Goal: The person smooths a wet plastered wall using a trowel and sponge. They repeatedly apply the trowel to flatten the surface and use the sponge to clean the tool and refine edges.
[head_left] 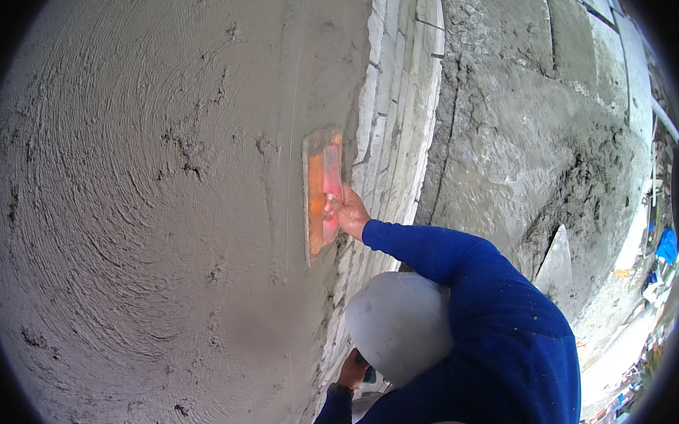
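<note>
My right hand (351, 214) grips the reddish-pink handle of an orange plastering float (317, 194). The float lies flat against a grey, freshly plastered wall (205, 248), near the plaster's ragged edge beside bare blockwork (385, 127). My blue-sleeved right arm crosses in from the lower right. Lower down, my left hand (352, 370) is closed at the edge of a smooth, whitish dome-shaped object (401, 323). Something dark shows by its fingers. What it holds is partly hidden.
Swirl marks, pits and small cracks mark the plaster. Past the blockwork lies a rough grey surface (496, 152) with lumpy mortar (580, 179) and a pale pointed piece (555, 259). Slabs (574, 42) and a blue item (667, 245) stand at the far right.
</note>
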Demonstrator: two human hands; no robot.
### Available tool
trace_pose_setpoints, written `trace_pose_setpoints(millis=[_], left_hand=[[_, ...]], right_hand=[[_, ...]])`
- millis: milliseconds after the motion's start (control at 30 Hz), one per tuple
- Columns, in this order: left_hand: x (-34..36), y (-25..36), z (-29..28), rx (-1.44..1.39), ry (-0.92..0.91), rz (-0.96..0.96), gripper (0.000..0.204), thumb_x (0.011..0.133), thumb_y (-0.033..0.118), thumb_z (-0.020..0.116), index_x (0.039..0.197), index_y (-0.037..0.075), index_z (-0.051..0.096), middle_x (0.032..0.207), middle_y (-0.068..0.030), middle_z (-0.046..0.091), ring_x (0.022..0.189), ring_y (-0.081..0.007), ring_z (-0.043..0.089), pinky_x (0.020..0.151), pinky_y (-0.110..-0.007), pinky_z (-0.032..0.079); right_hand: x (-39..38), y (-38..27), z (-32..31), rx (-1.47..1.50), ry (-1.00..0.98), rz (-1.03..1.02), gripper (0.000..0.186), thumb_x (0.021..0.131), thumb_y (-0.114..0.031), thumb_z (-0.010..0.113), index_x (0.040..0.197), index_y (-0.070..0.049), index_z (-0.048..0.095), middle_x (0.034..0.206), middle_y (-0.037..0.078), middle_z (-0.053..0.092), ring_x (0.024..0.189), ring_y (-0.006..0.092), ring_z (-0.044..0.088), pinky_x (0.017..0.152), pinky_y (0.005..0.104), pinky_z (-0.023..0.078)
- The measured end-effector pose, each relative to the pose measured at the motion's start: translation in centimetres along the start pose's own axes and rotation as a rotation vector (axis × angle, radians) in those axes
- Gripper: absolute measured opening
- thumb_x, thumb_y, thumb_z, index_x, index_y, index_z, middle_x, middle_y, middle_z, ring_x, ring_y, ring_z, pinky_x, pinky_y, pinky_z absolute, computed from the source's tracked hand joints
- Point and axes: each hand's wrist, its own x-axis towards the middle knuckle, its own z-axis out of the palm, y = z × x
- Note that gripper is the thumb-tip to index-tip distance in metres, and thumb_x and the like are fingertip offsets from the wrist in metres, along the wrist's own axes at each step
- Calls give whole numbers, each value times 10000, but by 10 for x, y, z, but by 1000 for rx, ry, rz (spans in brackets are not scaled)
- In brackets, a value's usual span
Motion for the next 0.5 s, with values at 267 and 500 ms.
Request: trace_pose_setpoints(millis=[267, 500], left_hand=[[-8, -21, -18, -173, 117, -56, 429, 929, 88, 695, 1335, 26, 574, 1117, -85, 702, 1005, -190, 667, 903, -343, 526], [-10, -21, -2, -11, 26, 1, 457, 907, 134, 739, 1326, 32, 588, 1144, -88, 714, 1015, -177, 674, 901, -339, 526]], right_hand=[[107, -56, -70, -131, 164, 60, 200, 1070, -205, 519, 1163, -31, 551, 737, 32, 582, 629, 136, 568, 600, 311, 490], [-31, 20, 3, 110, -113, 46, 235, 1064, -195, 546, 1231, -30, 532, 771, 42, 574, 636, 135, 562, 621, 349, 545]])
